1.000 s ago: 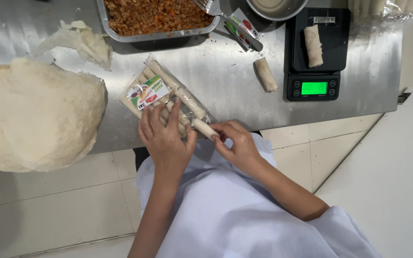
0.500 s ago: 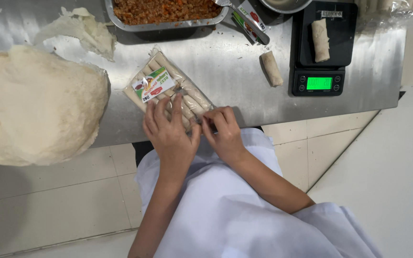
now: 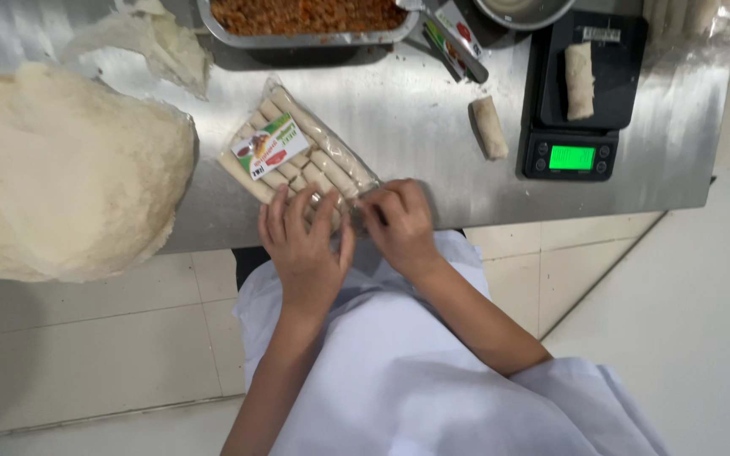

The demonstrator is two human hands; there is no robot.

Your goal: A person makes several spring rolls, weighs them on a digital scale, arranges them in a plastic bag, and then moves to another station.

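Clear plastic forms the bag of spring rolls (image 3: 297, 156), which lies diagonally on the steel table (image 3: 416, 110) at its near edge. Left hand (image 3: 304, 245) rests flat on the bag's near end, fingers spread. Right hand (image 3: 400, 224) sits just beside it, fingertips pinching the bag's open corner. Both hands are close together. One loose roll (image 3: 490, 127) lies on the table near a black scale (image 3: 583, 93) carrying another roll (image 3: 580, 69). A wrapper stack (image 3: 69, 169) sits at far left, a filling tray (image 3: 310, 21) behind the bag.
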